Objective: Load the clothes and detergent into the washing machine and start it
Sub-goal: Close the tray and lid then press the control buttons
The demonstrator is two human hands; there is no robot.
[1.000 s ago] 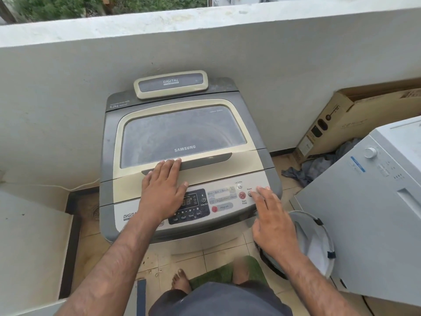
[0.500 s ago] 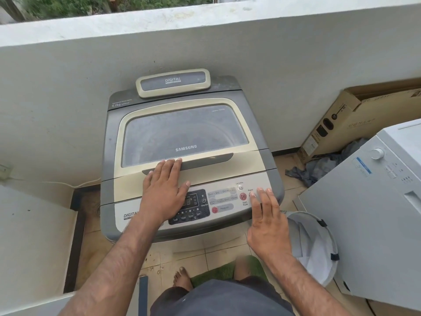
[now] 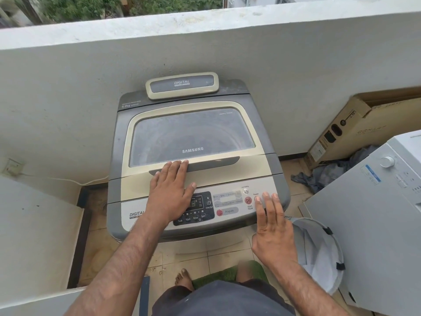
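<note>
Plaster parapet wall [image 3: 68, 92] backs the whole scene, with a wall socket [image 3: 12, 166] low at the far left. The Samsung top-load washing machine [image 3: 196, 156] stands against this wall at centre, its lid [image 3: 191, 135] shut. The left hand [image 3: 169, 193] lies palm down across the front of the lid, fingers [image 3: 180, 167] spread flat and holding nothing, tips touching the grey lid handle [image 3: 211, 161], heel over the left part of the control panel [image 3: 227, 205]. The right hand [image 3: 272, 226] is also flat and empty, fingers close together, their tips resting at the panel's right end by the power button, just right of the red Start/Pause button [image 3: 248, 200]. A white laundry basket [image 3: 319, 252] sits on the floor beside that hand. A cardboard box [image 3: 364, 126] leans against the wall, crumpled grey cloth [image 3: 330, 174] before it, and a white appliance [image 3: 373, 213] fills the right edge.
</note>
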